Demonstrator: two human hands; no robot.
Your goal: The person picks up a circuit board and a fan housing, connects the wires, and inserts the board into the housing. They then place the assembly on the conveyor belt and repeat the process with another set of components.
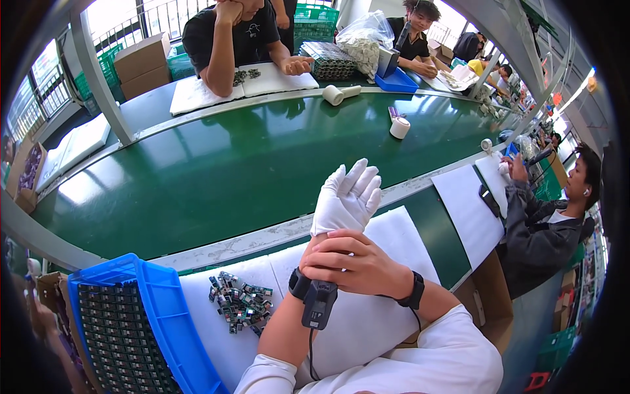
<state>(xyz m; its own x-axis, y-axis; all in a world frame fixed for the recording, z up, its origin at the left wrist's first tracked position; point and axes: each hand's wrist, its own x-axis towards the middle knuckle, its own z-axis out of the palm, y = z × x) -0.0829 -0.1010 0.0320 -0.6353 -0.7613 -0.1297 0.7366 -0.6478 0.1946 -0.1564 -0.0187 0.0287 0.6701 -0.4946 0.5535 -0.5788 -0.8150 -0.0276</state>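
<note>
**Glove fitting at the left wrist**

The white glove [346, 200] is worn on the left hand [348, 197], fingers spread and raised above the table [387, 230]. Its cuff is gripped by the bare right hand [351, 262]. A firm pull toward the wrist is judged necessary for seating. A pile of small components [239, 302] lies nearby

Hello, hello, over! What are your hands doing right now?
Left hand raised, fingers spread, in a white glove. Bare right hand gripping the glove cuff at the left wrist. Pile of small electronic parts on the white mat, untouched. Nothing in the way.
</note>
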